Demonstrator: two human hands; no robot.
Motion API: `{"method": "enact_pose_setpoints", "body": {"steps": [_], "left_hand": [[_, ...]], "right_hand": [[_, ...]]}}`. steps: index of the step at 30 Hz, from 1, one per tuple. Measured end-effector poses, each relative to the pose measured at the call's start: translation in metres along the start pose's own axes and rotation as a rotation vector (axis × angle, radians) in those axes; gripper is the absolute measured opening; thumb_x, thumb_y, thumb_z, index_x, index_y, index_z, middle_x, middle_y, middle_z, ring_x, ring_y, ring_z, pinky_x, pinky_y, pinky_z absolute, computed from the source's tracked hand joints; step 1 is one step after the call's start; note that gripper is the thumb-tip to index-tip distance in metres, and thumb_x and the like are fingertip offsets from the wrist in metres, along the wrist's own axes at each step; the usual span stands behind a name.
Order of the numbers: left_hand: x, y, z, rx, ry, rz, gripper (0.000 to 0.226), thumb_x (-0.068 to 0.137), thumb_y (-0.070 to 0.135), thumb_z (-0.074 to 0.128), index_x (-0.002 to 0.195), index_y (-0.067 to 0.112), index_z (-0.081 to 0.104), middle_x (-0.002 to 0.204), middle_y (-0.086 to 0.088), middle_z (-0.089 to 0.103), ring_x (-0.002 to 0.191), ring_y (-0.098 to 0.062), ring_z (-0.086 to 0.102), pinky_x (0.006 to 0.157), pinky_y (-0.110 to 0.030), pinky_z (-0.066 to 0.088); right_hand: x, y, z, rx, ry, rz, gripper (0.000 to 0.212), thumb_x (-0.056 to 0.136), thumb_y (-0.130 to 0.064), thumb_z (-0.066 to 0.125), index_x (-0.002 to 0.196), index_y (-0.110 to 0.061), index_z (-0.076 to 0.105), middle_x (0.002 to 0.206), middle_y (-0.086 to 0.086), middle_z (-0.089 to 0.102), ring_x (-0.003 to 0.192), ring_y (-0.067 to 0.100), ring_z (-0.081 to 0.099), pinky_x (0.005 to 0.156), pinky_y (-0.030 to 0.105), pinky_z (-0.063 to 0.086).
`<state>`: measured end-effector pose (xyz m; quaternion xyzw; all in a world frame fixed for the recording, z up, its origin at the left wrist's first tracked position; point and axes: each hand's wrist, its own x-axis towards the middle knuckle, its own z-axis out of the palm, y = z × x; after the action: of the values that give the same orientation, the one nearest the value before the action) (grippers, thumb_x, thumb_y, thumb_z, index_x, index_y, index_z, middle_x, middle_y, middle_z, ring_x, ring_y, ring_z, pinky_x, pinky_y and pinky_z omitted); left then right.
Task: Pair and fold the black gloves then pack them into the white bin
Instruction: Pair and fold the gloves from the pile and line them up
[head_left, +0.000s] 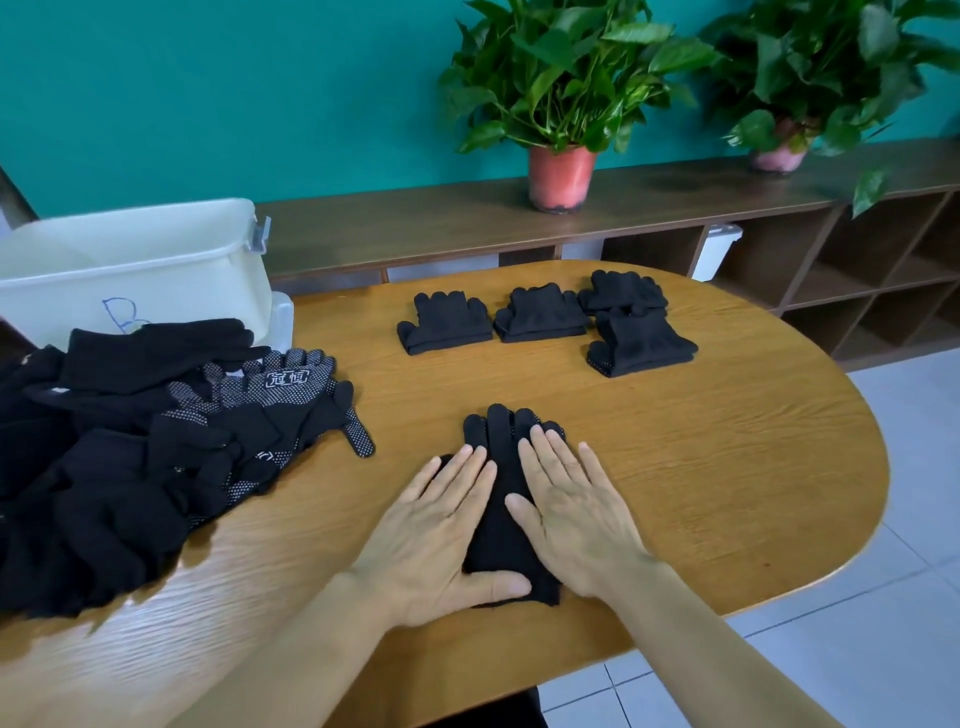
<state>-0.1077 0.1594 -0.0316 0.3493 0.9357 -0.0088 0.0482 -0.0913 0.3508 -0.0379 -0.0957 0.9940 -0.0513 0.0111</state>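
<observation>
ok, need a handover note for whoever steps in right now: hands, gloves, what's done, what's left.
Left hand: open, pressed flat on the glove pair at the near middle of the table.
Right hand: open, flat on the same pair, beside the left.
Glove pair: laid out straight, not yet folded.
Done: four folded bundles at the far side.
Loose pile: left edge, in front of the white bin; no gloves visible in the bin.
Left: fold this pair, work through the pile, pack all bundles into the bin.
</observation>
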Motion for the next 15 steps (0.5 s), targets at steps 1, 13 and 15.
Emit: {"method": "enact_pose_setpoints", "body": {"steps": [1,13,15], "left_hand": [[0.0,-0.001,-0.001,0.002,-0.003,-0.006,0.119,0.067,0.096,-0.003,0.153,0.015,-0.02,0.159,0.0,-0.03,0.141,-0.007,-0.036,0.121,-0.036,-0.014],[-0.025,0.01,0.003,-0.057,0.078,-0.02,0.083,0.09,0.072,-0.01,0.152,0.019,-0.022,0.158,0.007,-0.03,0.14,0.0,-0.035,0.118,-0.035,-0.02],[-0.026,0.002,0.008,-0.02,0.091,0.005,0.085,0.092,0.074,-0.006,0.154,0.018,-0.015,0.16,0.005,-0.022,0.144,-0.004,-0.028,0.118,-0.037,-0.018]], "right_hand": [[0.001,0.003,0.0,-0.004,-0.003,0.003,0.094,0.066,-0.061,-0.044,0.147,-0.018,-0.023,0.16,0.001,-0.023,0.146,0.014,-0.025,0.118,0.037,-0.017],[-0.028,-0.017,0.0,-0.016,0.012,-0.101,0.073,0.102,-0.055,-0.002,0.154,-0.01,0.022,0.161,0.007,0.016,0.15,0.021,0.011,0.116,0.04,0.004],[-0.029,-0.008,0.001,0.001,-0.001,-0.13,0.071,0.097,-0.056,-0.006,0.156,-0.016,-0.002,0.161,-0.001,-0.012,0.149,0.014,-0.013,0.117,0.038,-0.011]]}}
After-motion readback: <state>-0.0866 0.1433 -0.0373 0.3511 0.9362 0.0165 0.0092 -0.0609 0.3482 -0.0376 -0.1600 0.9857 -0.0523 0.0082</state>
